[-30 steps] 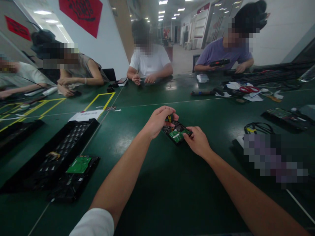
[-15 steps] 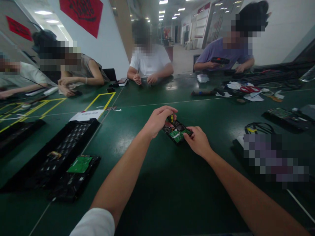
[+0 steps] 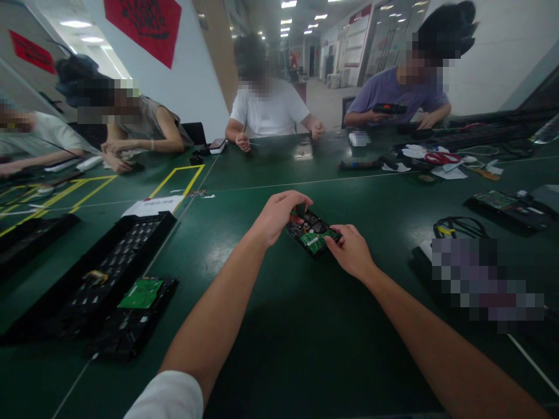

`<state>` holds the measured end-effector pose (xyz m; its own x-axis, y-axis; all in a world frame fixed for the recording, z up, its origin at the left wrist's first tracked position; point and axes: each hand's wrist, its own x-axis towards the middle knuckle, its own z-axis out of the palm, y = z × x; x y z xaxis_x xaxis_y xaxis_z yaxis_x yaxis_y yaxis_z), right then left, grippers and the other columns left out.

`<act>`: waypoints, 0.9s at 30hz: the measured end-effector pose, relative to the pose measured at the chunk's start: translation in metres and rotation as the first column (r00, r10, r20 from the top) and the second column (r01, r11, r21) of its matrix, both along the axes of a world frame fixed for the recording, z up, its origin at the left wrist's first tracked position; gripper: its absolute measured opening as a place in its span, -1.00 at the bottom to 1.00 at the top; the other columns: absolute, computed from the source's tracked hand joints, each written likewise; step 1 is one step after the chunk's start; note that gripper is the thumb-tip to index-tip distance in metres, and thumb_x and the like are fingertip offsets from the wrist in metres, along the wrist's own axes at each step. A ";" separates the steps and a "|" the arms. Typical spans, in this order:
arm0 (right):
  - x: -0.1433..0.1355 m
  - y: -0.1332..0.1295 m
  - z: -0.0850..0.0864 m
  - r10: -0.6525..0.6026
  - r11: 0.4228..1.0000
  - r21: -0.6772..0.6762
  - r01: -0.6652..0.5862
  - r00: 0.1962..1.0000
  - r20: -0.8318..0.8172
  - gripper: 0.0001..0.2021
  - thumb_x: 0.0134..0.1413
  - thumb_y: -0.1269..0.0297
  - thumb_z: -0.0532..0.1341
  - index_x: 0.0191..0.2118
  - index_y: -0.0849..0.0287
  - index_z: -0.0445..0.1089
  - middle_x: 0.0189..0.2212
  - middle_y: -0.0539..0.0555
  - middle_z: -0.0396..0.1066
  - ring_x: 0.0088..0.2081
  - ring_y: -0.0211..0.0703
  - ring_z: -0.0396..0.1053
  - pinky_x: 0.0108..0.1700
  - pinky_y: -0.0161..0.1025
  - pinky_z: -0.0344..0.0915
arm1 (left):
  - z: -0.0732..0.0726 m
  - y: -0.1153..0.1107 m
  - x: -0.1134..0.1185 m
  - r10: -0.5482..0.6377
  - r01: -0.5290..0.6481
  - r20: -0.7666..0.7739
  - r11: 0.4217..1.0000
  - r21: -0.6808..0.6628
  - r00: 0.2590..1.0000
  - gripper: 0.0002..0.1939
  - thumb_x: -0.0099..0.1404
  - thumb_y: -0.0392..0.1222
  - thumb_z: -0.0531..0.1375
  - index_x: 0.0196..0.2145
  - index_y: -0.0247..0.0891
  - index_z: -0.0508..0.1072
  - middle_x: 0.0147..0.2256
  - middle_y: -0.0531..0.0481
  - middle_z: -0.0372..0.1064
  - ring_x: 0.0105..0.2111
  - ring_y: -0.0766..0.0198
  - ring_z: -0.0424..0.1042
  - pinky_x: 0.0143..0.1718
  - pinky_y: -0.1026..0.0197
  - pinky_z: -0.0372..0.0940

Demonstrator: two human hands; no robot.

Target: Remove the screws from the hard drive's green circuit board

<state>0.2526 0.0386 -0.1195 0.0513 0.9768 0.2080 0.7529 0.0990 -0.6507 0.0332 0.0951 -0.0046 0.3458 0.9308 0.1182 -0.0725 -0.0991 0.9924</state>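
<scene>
A black hard drive with a green circuit board (image 3: 315, 240) lies tilted on the green table in front of me. My right hand (image 3: 349, 247) grips its near right edge, thumb on top and fingers along the side. Over the drive's far left end is my left hand (image 3: 282, 216), its fingers curled round what looks like a stubby screwdriver (image 3: 300, 209) with a dark and yellow handle. The fingers cover most of that tool, and its tip is hidden.
To the left, a long black tray (image 3: 126, 256) stands beside another black drive unit (image 3: 142, 294) with a green board. A similar unit (image 3: 502, 206) lies at the right, near a coiled black cable (image 3: 463, 224). Several people sit across the table.
Between my left fingers the tool has turned, so less yellow shows. My right hand keeps its place on the drive. The person opposite has moved one hand outward.
</scene>
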 end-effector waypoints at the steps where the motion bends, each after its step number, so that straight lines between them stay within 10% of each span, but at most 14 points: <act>1: 0.000 0.000 0.000 0.001 1.000 0.003 -0.001 1.000 -0.004 -0.61 0.34 0.09 0.21 0.16 0.16 0.43 0.03 0.21 0.38 -0.27 -0.11 0.44 -0.19 -0.09 0.40 | 0.000 0.000 0.000 -0.013 0.013 -0.005 1.000 -0.013 1.000 -0.79 0.26 -0.11 0.21 -0.32 -0.29 0.60 -0.26 -0.13 0.48 -0.20 0.17 0.45 -0.42 0.30 0.36; 27: 0.002 0.003 -0.006 0.005 0.999 0.046 -0.004 1.000 -0.008 -0.64 0.32 0.11 0.22 0.12 0.17 0.44 0.01 0.20 0.39 -0.33 -0.17 0.42 -0.14 -0.09 0.41 | 0.001 -0.005 0.006 -0.123 0.135 0.089 0.981 -0.142 0.988 -0.84 0.31 -0.17 0.30 -0.22 -0.29 0.48 -0.22 -0.21 0.60 -0.21 0.17 0.60 -0.30 0.24 0.49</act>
